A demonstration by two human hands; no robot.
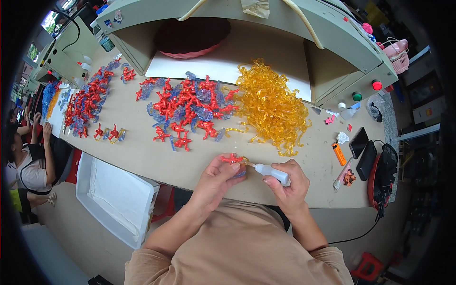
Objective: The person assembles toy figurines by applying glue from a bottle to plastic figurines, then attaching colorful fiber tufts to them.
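Near the front edge of the table, my left hand [214,176] is closed on a small red plastic figure [232,158] with a translucent blue part below it. Wrapped round a white squeeze bottle [272,174] is my right hand [293,186]. The bottle lies tilted, its thin nozzle pointing left at the figure. A bit of yellow shows by the nozzle tip; whether they touch, I cannot tell. Beyond my hands lies a heap of red figures with blue translucent parts [183,102]. Right of it rises a pile of curly translucent yellow pieces [270,107].
More red and blue pieces [90,97] lie at the left, with two figures bearing yellow parts [113,133] nearby. A grey cabinet [342,61] spans the back. An orange lighter [339,154] and phone [358,142] lie right. A white bin [114,199] stands lower left; co-workers sit far left.
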